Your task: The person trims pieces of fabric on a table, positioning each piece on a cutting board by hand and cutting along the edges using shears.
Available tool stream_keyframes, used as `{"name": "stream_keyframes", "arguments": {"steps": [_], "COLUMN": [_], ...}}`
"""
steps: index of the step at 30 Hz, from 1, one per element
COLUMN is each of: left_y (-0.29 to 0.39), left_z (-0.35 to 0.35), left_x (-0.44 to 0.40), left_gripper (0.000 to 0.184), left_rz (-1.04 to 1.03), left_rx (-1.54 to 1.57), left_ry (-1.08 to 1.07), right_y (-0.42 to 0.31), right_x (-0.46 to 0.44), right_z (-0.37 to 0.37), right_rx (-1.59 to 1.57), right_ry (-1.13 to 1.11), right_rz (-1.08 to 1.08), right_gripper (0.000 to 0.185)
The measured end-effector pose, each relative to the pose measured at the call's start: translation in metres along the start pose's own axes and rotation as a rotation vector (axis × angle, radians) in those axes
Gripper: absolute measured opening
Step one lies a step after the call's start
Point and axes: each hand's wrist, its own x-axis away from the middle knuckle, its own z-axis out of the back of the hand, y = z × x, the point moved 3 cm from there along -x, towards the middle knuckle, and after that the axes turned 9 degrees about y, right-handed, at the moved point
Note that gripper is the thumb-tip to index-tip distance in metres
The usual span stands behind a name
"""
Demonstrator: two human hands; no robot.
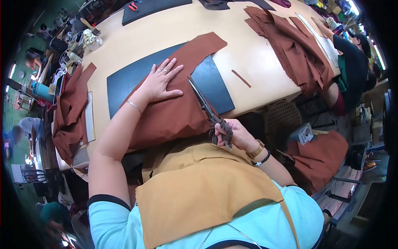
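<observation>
A rust-brown piece of fabric or leather [170,112] lies over a dark cutting mat [132,79] and hangs toward the table's front edge. Pressed flat on it, fingers spread, is my left hand [162,81], which holds nothing. My right hand [232,133] grips large scissors [202,99] by their dark wrapped handles, to the right of the left hand. The scissor blades point up and left, with their tip at the brown piece's right side. Whether the blades are parted is hard to make out.
A thin brown strip [241,78] lies on the table [244,50] right of the mat. Brown piles rest at the right [294,50] and left [72,112]. A white container [93,41] stands at the back left. A co-worker [352,62] is at the far right.
</observation>
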Motion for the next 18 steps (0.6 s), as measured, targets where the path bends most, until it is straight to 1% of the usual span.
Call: {"name": "stream_keyframes", "arguments": {"steps": [7,12,15,18], "left_y": [0.013,0.024,0.028,0.036], "left_z": [-0.006,-0.006,-0.010,-0.010], "left_x": [0.015,0.022,0.026,0.030], "left_gripper": [0.095,0.093,0.095,0.094], "left_rz": [0.092,0.223,0.262,0.260], "left_rx": [-0.043,-0.068,-0.056,-0.056], "left_ry": [0.066,0.098,0.134,0.137], "right_y": [-0.008,-0.002,-0.004,-0.006], "right_x": [-0.003,-0.001,-0.001,-0.004], "right_z": [0.000,-0.001,-0.001,0.000], "right_rx": [0.077,0.009,0.021,0.031], "right_ry": [-0.025,-0.007,-0.010,-0.014], "right_rz": [-0.009,0.001,-0.005,-0.022], "right_gripper": [0.031,0.031,0.031,0.030]}}
